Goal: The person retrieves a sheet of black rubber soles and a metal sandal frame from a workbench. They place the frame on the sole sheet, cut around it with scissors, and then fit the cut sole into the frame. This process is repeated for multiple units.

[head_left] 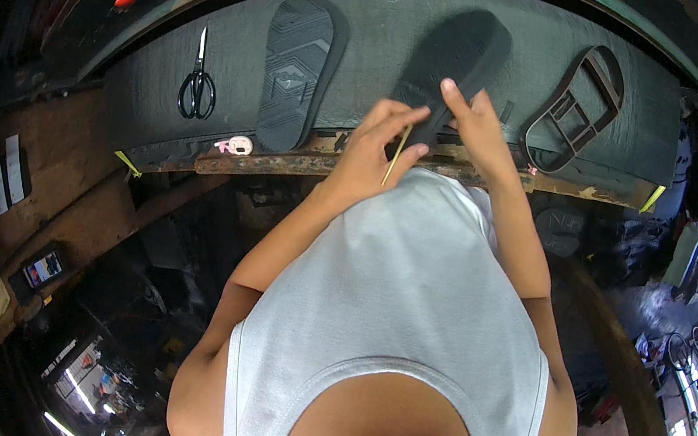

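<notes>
A black sandal sole (463,52) lies at a slant in front of me on the dark bench sheet. My left hand (376,147) is at its near end, fingers bent, with a thin yellowish stick (396,155) held between thumb and fingers. On the sole's right edge my right hand (477,129) is closed, the thumb over the top; its other fingers are partly hidden. Left of these lie patterned grey-black sandal soles (295,74), seemingly one on another. Farther left are black-handled scissors (198,88), points away from me. A sole-shaped cutting die (577,107) stands at the right.
A worn wooden strip (263,164) runs along the bench's near edge, close to my body. A small pink-and-white object (235,145) sits there. Yellow ties (129,163) hang at the edge's ends. A phone (43,268) rests on a board at the lower left.
</notes>
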A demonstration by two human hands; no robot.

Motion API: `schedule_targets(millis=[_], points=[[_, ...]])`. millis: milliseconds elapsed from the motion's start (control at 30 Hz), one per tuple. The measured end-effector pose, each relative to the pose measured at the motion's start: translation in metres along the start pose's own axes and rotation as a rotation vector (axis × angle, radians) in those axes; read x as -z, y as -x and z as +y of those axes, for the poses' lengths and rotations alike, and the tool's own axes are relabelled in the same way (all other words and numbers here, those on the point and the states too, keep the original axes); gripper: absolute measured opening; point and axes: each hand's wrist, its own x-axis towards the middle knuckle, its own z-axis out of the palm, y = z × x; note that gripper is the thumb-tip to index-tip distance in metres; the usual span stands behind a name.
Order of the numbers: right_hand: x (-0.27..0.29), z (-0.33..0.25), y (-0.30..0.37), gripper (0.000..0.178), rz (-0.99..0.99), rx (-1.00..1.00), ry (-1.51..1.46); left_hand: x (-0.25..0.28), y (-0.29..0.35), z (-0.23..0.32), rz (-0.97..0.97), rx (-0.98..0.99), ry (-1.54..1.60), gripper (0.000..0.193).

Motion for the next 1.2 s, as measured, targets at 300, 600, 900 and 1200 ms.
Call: schedule_targets(millis=[300,600,900,1200], points=[[0.006,0.017,-0.024,0.066,-0.01,-0.01,0.19,-0.025,-0.011,-0.038,0.224,0.175,0.327,0.031],[0.01,0.012,-0.028,0.058,-0.027,-0.253,0.354,-0.03,-0.016,-0.036,0.198,0.096,0.098,0.028],[0.009,0.027,-0.027,0.062,0.005,0.006,0.23,-0.029,-0.019,-0.034,0.191,0.101,0.075,0.029],[0.008,0.023,-0.023,0.06,0.026,0.006,0.004,-0.006,-0.001,-0.037,0.331,0.346,0.579,0.027]])
